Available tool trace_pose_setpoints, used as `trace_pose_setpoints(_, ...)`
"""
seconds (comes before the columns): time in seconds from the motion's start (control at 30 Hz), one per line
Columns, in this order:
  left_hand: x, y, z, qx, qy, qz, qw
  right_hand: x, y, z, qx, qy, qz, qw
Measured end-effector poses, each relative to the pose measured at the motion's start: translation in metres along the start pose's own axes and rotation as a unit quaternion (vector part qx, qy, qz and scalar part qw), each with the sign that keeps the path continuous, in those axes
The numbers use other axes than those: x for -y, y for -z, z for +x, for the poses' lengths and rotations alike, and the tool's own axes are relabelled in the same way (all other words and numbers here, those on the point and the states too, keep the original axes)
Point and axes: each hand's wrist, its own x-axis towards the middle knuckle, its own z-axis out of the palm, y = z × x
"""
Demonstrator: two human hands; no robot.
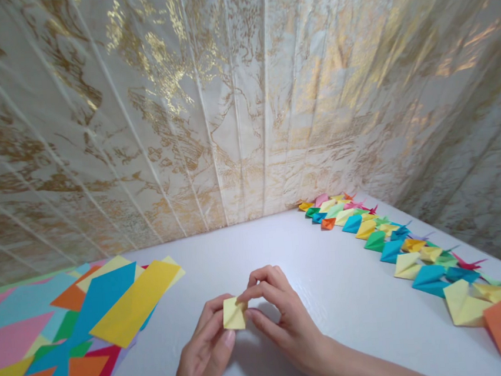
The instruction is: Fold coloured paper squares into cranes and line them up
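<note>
A small pale yellow folded paper [233,315], roughly square with creases across it, is held up between my two hands above the white table. My left hand [204,352] is closed on its left and lower edges, with the thumb at the bottom. At the upper right corner, the fingers of my right hand [284,315] pinch the same paper, index finger on top and thumb below. The paper's back side and the left fingers behind it are hidden.
Overlapping coloured paper sheets [133,305] lie spread at the left of the white table [255,240]. Along the right edge runs a long group of folded paper cranes [392,251] in many colours. Behind the table hangs a white and gold patterned curtain [209,127].
</note>
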Motion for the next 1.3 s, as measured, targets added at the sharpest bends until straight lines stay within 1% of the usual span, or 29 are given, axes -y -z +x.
trace_pose_setpoints(0.13, 0.0, -0.001, 0.002, -0.018, -0.014, -0.004, 1.0, -0.002, -0.001, 0.0, -0.02, -0.017, 0.015, 1.0)
trace_pose_setpoints(0.4, 0.004, -0.005, 0.005, -0.026, -0.047, 0.034, 0.998, -0.001, -0.001, 0.001, -0.01, -0.027, 0.03, 0.999)
trace_pose_setpoints(0.5, 0.007, -0.003, 0.005, -0.019, -0.055, 0.056, 0.997, -0.002, -0.001, 0.001, -0.007, -0.033, 0.038, 0.999)
trace_pose_setpoints(0.63, 0.01, 0.0, 0.008, -0.014, -0.057, 0.058, 0.997, -0.002, -0.001, 0.0, -0.006, -0.023, 0.037, 0.999)
trace_pose_setpoints(0.83, 0.012, 0.001, 0.008, 0.015, -0.066, 0.077, 0.995, 0.001, -0.001, 0.002, 0.012, -0.021, 0.056, 0.998)
trace_pose_setpoints(0.97, 0.016, 0.003, 0.007, 0.016, -0.09, 0.109, 0.99, 0.003, -0.002, 0.003, 0.011, -0.061, 0.056, 0.996)
trace_pose_setpoints(1.07, 0.017, 0.004, 0.007, 0.002, -0.11, 0.151, 0.982, 0.006, -0.001, 0.004, 0.01, -0.105, 0.065, 0.992)
trace_pose_setpoints(1.17, 0.017, 0.004, 0.007, -0.008, -0.126, 0.182, 0.975, 0.009, -0.001, 0.005, 0.007, -0.153, 0.083, 0.985)
trace_pose_setpoints(1.3, 0.015, 0.007, 0.008, -0.008, -0.137, 0.197, 0.971, 0.012, -0.004, 0.006, 0.002, -0.209, 0.111, 0.972)
